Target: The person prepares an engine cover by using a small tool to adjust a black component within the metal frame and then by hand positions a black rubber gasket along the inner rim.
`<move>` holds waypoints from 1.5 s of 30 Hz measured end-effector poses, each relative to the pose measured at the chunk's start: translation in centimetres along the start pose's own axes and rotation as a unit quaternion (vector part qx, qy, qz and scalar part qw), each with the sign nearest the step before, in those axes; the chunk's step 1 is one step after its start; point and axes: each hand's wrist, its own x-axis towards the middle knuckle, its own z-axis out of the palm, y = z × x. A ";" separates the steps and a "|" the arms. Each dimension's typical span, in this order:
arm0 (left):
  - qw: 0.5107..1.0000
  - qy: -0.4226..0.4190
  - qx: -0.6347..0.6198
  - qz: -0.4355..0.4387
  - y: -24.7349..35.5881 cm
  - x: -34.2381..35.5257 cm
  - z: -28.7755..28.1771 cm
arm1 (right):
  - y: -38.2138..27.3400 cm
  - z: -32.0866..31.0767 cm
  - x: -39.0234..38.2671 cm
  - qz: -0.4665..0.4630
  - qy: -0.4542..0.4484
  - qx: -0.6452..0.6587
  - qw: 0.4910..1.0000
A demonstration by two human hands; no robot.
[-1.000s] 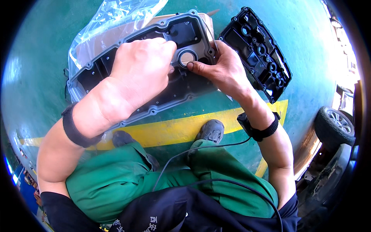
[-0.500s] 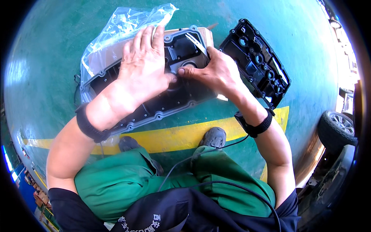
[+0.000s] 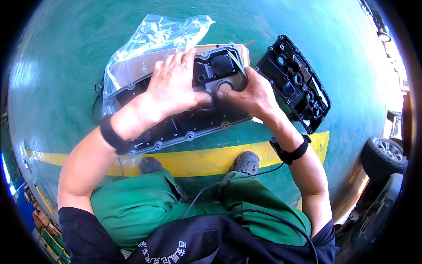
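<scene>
Both hands (image 3: 176, 86) slid outward along the cover (image 3: 189, 125), lying left-right.

The left hand (image 3: 176, 88) covers the middle of the black engine cover (image 3: 184, 123); its round opening (image 3: 225, 85) is half hidden.

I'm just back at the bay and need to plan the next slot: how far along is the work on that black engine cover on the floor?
Done, by the look of it: the black cover is out of its clear plastic bag and lies inner side up; a second cover lies apart beside it. In hand: left hand lies flat on it, right hand grips its edge near a round opening. Left: it is on no engine yet.
</scene>
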 end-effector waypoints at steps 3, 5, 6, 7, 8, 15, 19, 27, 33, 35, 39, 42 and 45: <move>0.999 -0.032 0.008 -0.023 -0.1 0.0 0.1 | 0.0 0.2 0.3 0.024 -0.037 -0.012 0.999; 1.000 -0.026 -0.005 -0.006 -0.9 0.2 -0.7 | 2.0 0.8 0.6 -0.002 -0.032 0.063 0.998; 0.999 -0.028 -0.018 0.010 -1.4 0.4 -1.2 | 2.8 0.9 0.6 -0.022 -0.032 0.141 0.989; 0.997 -0.056 -0.059 0.007 -2.7 1.2 -2.5 | 2.8 0.7 0.3 -0.013 -0.047 0.208 0.977; 0.985 -0.041 -0.166 -0.034 -4.0 1.4 -4.1 | 2.7 0.3 0.1 -0.011 -0.074 0.319 0.945; 0.939 0.112 -0.268 -0.183 -13.6 -3.5 -11.9 | 4.7 -0.6 -0.5 0.028 -0.060 0.276 0.959; 0.901 0.115 -0.313 -0.277 -17.7 -11.6 -9.0 | 5.2 -0.6 -0.7 0.068 -0.029 0.310 0.948; 0.742 0.127 -0.551 -0.361 -16.5 -22.4 1.6 | 4.5 -0.1 -0.4 0.129 0.025 0.362 0.923; 0.753 0.160 -0.565 -0.295 -13.7 -20.9 3.2 | 3.2 -0.3 0.0 0.102 0.103 0.303 0.942; 0.790 0.148 -0.529 -0.274 -12.9 -20.1 2.9 | 4.1 -0.6 0.1 0.073 0.141 0.216 0.963; 0.940 0.240 -0.140 -0.198 -11.1 -19.9 2.2 | -1.8 0.0 -3.3 -0.141 0.185 -0.054 0.971; 0.961 0.238 0.007 -0.140 -9.3 -18.6 2.0 | -5.3 2.7 -4.3 -0.387 0.068 -0.111 0.913; 0.970 0.230 0.068 -0.042 -8.5 -17.9 2.0 | -6.9 5.2 -5.3 -0.401 -0.037 -0.252 0.880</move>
